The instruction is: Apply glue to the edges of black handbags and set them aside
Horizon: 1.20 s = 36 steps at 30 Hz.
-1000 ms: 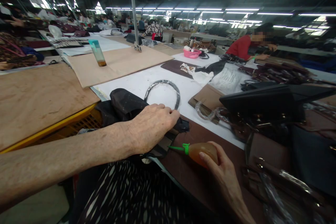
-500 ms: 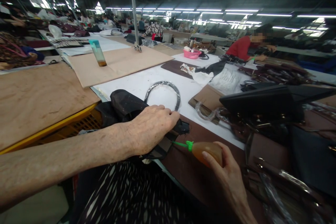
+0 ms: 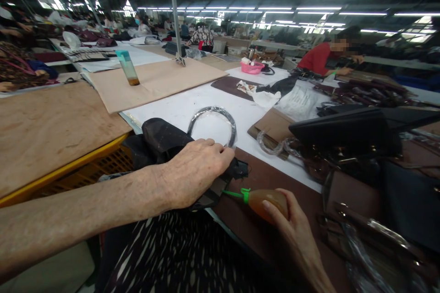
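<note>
My left hand (image 3: 197,169) is closed over the edge of a black bag (image 3: 161,135), with the fingertips hidden behind it. A round black handle wrapped in clear plastic (image 3: 213,109) stands up beyond my knuckles. In my right hand (image 3: 295,222) is a squeeze bottle (image 3: 259,201) of amber liquid, held tilted nearly flat. Its thin green nozzle points left, with the tip at the bag's open edge just below my left hand. Whether liquid is coming out I cannot tell. Under the bottle lies a dark brown sheet (image 3: 252,169).
To the right are piled dark bags (image 3: 347,135) with plastic-wrapped handles. A teal-capped bottle (image 3: 128,68) stands on a tan board (image 3: 158,81). Left, a wooden board (image 3: 58,123) tops a yellow crate (image 3: 110,165). Farther back are a pink basket (image 3: 252,68) and a person in red (image 3: 314,62).
My right hand and the bottle have shifted slightly left, bringing the nozzle tip a little farther toward the bag. My left hand keeps its hold on the bag.
</note>
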{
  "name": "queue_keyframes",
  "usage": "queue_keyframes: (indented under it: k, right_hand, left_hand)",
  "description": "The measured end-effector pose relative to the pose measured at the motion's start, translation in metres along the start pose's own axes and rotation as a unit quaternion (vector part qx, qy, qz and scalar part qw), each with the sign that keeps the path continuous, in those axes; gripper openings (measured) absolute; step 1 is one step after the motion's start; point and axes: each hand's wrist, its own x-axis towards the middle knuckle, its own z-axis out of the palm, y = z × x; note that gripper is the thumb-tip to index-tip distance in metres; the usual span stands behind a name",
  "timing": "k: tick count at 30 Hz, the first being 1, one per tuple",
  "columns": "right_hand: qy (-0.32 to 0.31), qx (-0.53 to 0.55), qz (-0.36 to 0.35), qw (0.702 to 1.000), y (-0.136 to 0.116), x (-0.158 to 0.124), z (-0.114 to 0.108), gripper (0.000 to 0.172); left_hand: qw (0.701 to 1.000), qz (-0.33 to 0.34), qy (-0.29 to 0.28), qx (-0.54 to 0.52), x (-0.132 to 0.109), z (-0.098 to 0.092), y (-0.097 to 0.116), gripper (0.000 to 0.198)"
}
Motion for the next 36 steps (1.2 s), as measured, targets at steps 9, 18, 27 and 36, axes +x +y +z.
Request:
queue_keyframes:
  k: [9, 18, 27, 36]
  right_hand:
    - [-0.046, 0.034, 0.008, 0.998, -0.004, -0.006, 0.001, 0.044]
    - [-0.086, 0.057, 0.018, 0.995, 0.000, -0.008, 0.004, 0.041]
    - [-0.099, 0.125, 0.066, 0.985, 0.000, -0.008, 0.009, 0.042]
    - [-0.122, 0.164, 0.093, 0.974, 0.000, -0.014, 0.011, 0.040]
  left_hand:
    - [1.000, 0.017, 0.013, -0.007, -0.005, 0.002, 0.003, 0.012]
    - [1.000, 0.015, -0.013, -0.019, -0.006, -0.001, 0.004, 0.013]
    - [1.000, 0.022, -0.005, -0.019, -0.008, 0.001, 0.003, 0.013]
    - [1.000, 0.020, -0.007, -0.020, -0.009, 0.000, 0.004, 0.013]
